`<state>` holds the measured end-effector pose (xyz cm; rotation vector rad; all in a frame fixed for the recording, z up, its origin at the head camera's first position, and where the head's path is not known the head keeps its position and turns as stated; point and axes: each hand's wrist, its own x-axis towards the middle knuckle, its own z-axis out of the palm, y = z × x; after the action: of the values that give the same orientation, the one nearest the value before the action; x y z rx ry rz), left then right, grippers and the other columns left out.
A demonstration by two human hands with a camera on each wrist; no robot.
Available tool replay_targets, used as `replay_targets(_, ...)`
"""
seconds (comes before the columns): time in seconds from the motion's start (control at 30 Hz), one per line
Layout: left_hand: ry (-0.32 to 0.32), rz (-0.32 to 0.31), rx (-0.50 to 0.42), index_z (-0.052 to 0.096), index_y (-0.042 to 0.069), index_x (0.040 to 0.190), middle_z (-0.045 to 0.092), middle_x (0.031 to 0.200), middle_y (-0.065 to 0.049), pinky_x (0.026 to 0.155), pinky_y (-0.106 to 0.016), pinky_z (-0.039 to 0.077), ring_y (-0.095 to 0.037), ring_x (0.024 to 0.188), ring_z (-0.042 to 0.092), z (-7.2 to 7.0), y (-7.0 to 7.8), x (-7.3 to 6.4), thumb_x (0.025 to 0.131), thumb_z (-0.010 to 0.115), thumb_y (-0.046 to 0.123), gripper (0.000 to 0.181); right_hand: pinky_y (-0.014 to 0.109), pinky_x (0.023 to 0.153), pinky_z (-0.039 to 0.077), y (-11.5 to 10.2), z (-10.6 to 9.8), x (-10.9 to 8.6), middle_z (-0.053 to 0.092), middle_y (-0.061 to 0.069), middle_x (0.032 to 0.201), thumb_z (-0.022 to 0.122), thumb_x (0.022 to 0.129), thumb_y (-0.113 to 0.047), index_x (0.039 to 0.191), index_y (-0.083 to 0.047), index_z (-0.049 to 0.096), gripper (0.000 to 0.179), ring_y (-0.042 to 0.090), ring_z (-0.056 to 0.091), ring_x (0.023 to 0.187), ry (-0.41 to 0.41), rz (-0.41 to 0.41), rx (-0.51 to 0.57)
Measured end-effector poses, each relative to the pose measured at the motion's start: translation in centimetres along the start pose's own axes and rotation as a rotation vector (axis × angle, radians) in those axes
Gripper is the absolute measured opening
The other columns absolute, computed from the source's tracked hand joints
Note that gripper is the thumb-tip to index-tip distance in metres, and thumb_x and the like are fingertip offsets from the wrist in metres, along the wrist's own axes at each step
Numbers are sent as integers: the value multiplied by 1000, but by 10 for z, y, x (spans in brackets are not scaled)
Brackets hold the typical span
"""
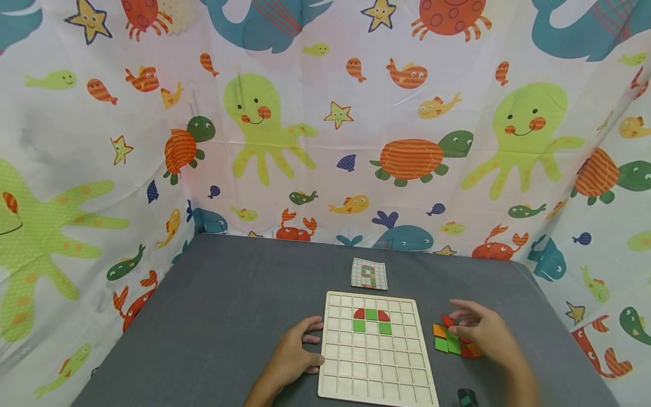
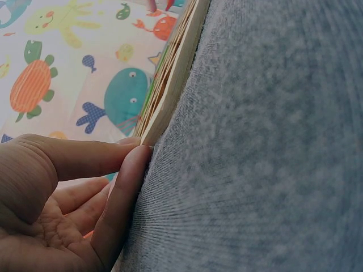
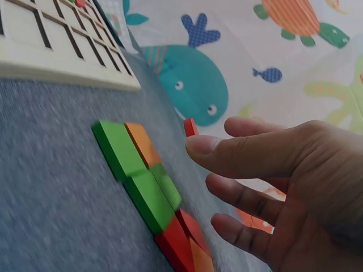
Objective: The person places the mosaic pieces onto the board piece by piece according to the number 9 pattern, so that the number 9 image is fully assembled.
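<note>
A wooden grid board carries several red and green tiles near its far end. At its left edge, my left hand pinches the rim; in the left wrist view, thumb and finger meet at the board's edge. Over a small pile of green, orange and red tiles to the right hovers my right hand. Between its thumb and fingers it holds a small red tile, partly hidden behind the thumb. The pile's green tiles lie below that hand.
Beyond the board lies a pattern card with a coloured grid. A dark object sits at the front, partly cut off by the frame. A sea-animal curtain surrounds the grey table.
</note>
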<state>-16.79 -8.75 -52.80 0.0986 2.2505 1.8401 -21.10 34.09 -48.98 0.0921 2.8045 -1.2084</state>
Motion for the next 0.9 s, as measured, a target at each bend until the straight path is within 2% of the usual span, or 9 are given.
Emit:
replay_targets(0.3, 9, -1, 5, 57, 11, 151, 61, 147, -13, 59, -38, 65, -31, 119, 64, 0, 0, 0, 76, 83, -14, 84, 28, 67, 53, -14, 9, -1, 75, 9, 116, 86, 90, -15, 148, -5, 59, 65, 21, 64, 98, -2, -61, -1)
replay_targets(0.63, 15, 13, 3, 57, 10, 151, 61, 147, -14, 59, -40, 65, -33, 120, 65, 0, 0, 0, 74, 83, -17, 85, 29, 71, 56, -31, 19, 2, 75, 7, 115, 87, 89, -17, 146, -7, 62, 64, 21, 65, 98, -10, -122, 28)
replay_targets(0.9, 13, 13, 0, 57, 10, 150, 60, 147, -15, 59, -40, 65, -33, 120, 64, 1, 0, -1, 75, 83, -17, 84, 30, 73, 59, -44, 32, 7, 75, 8, 113, 86, 88, -8, 149, -7, 58, 67, 21, 68, 92, -37, -186, 119)
